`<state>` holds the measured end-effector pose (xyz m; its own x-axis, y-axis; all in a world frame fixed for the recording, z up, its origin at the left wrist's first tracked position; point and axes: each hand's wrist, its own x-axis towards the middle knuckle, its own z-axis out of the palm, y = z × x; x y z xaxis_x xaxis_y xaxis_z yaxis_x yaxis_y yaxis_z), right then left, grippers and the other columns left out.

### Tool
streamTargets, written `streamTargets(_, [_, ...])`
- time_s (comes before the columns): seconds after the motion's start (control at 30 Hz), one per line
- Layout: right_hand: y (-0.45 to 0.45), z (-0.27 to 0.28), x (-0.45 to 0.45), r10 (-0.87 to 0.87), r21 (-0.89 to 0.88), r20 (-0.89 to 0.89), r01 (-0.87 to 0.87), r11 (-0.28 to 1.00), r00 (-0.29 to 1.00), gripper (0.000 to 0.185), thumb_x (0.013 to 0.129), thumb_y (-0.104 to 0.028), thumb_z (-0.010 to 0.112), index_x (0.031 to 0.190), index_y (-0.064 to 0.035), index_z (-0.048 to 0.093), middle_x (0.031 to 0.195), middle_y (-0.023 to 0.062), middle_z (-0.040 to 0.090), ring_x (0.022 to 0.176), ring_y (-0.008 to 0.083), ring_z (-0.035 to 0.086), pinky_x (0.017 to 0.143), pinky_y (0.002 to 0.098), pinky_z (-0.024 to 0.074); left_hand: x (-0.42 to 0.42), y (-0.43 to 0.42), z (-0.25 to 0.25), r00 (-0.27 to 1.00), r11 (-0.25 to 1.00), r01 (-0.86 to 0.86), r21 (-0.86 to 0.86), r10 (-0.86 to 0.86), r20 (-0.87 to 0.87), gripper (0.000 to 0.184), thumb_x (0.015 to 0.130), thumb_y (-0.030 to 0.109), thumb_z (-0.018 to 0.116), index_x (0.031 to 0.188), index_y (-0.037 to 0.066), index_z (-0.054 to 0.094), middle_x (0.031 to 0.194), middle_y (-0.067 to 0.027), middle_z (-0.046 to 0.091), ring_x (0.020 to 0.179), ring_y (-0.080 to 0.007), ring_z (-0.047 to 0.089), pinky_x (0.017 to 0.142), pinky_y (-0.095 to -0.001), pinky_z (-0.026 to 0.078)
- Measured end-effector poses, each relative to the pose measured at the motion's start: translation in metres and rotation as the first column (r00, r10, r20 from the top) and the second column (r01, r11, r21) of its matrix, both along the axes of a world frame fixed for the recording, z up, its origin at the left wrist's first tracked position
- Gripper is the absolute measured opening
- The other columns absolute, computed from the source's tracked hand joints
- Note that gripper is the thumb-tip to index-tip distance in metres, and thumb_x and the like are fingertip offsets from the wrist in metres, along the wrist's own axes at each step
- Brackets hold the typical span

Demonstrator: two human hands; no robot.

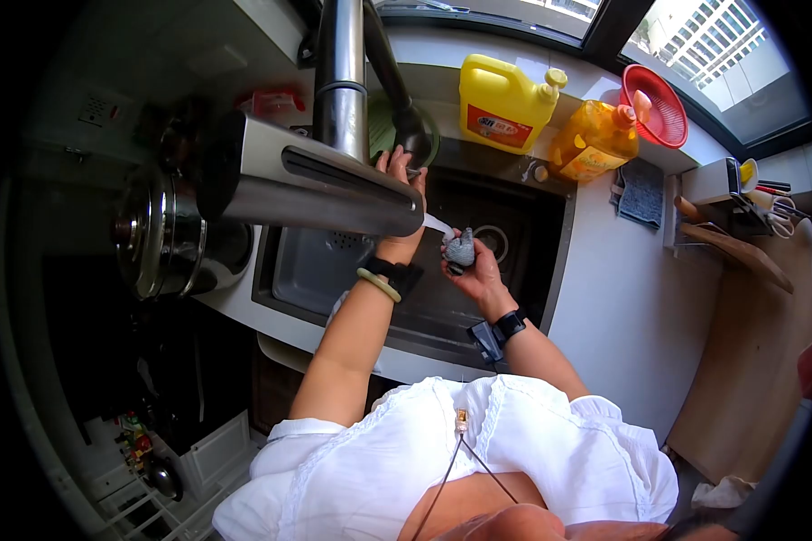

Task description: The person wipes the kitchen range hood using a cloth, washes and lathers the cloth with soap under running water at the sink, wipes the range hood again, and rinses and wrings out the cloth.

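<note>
In the head view, my right hand [483, 277] is closed around a crumpled grey scrubbing cloth [461, 250] over the dark sink [433, 311]. A thin white stream of water [438, 224] runs from the end of the metal tap [334, 185] down to the cloth. My left hand [404, 176] reaches up behind the tap's spout, fingers stretched out beside the dark rounded end of a tap part [413, 135]. The spout hides part of this hand, and whether the fingertips touch that part is unclear.
A yellow jug [507, 101] and an orange detergent bottle [595, 140] stand behind the sink. A red basket [660, 106], a grey cloth [641, 191] and a utensil holder [717, 194] are at the right. A lidded metal pot [158, 230] stands at the left.
</note>
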<state>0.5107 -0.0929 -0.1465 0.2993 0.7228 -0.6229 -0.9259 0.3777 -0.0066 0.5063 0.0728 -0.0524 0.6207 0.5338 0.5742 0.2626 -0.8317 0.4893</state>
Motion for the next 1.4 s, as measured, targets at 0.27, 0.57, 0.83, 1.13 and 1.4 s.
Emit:
streamTargets(0.27, [0.007,-0.003,0.003,-0.005,-0.024,0.017,0.005,1.000,1.000,0.029,0.096,-0.026,0.039,0.110,-0.0109,0.058,0.098,0.0106,0.062,0.092,0.0239,0.059,0.074,0.0397,0.0483,-0.016,-0.010,0.006,0.997,0.996,0.076,-0.040,-0.076,0.007,0.049,0.082,0.007,0.064,0.125,0.000,0.042,0.135,-0.0183,0.044,0.128,-0.0386,0.035,0.105,-0.0447,0.031])
streamTargets(0.57, [0.013,0.002,-0.007,-0.125,0.063,0.223,0.114,0.991,0.967,0.037,0.097,-0.029,0.039,0.125,-0.0073,0.050,0.125,0.0106,0.055,0.114,0.0227,0.051,0.101,0.0376,0.0383,-0.042,-0.074,-0.078,0.883,0.793,0.118,-0.597,-0.359,-0.303,0.057,0.091,0.022,0.050,0.139,-0.003,0.031,0.145,-0.0241,0.028,0.138,-0.0377,0.019,0.112,-0.0420,0.018])
streamTargets(0.83, [0.015,0.016,-0.014,-0.087,0.206,0.212,0.042,0.978,0.973,0.046,0.098,-0.034,0.042,0.139,-0.0129,0.039,0.139,0.0003,0.044,0.122,0.0185,0.044,0.105,0.0339,0.0324,-0.039,-0.070,-0.084,0.913,0.594,0.142,-0.791,-0.387,-0.126,0.052,0.095,0.020,0.037,0.141,-0.002,0.029,0.149,-0.0219,0.023,0.140,-0.0321,0.016,0.114,-0.0350,0.014])
streamTargets(1.13, [0.021,0.040,-0.021,-0.177,0.248,0.249,0.114,0.962,0.952,0.050,0.099,-0.038,0.035,0.143,-0.0148,0.030,0.143,0.0048,0.038,0.130,0.0199,0.036,0.108,0.0354,0.0284,-0.030,-0.072,-0.063,0.890,0.679,0.210,-0.703,-0.430,-0.150,0.052,0.095,0.023,0.042,0.139,-0.002,0.032,0.148,-0.0218,0.024,0.139,-0.0368,0.017,0.113,-0.0381,0.015])
streamTargets(1.4, [0.023,0.008,-0.010,-0.117,0.104,0.234,0.095,0.990,0.965,0.051,0.098,-0.044,0.034,0.140,-0.0136,0.034,0.142,0.0023,0.040,0.121,0.0183,0.045,0.105,0.0373,0.0318,-0.035,-0.082,-0.067,0.900,0.571,0.177,-0.801,-0.424,-0.104,0.054,0.097,0.025,0.038,0.142,-0.002,0.027,0.149,-0.0211,0.023,0.141,-0.0318,0.015,0.114,-0.0352,0.011])
